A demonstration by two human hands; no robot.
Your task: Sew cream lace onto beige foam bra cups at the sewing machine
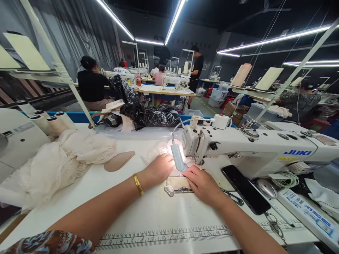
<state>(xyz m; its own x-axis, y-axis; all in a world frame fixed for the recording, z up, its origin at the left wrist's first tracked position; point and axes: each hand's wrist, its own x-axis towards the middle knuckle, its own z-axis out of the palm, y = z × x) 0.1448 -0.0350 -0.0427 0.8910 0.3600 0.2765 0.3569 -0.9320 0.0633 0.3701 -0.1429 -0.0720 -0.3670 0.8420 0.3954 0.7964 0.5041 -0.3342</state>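
Pale fabric (154, 152), one visible stretch, on the table (148, 215) at the needle end of one white sewing machine (254, 141), lit by one small gooseneck lamp (177, 156). Two hands on it: left hand (162, 170) on left, fingers together, tips partly behind lamp; right hand (202, 183) on right, fingertips at the near edge by the needle. Can't tell if either pinches the cloth. One gold bracelet (138, 184), left wrist.

Left: one cream garment heap (58, 158), one tan fabric piece (119, 161), about five small thread cones behind. Right: one black phone (245, 188), one silver oval object (266, 188), one pen (280, 210), one white box (308, 215). Near edge: one printed ruler scale (164, 237). Far: black plastic bags (159, 116), count unclear.
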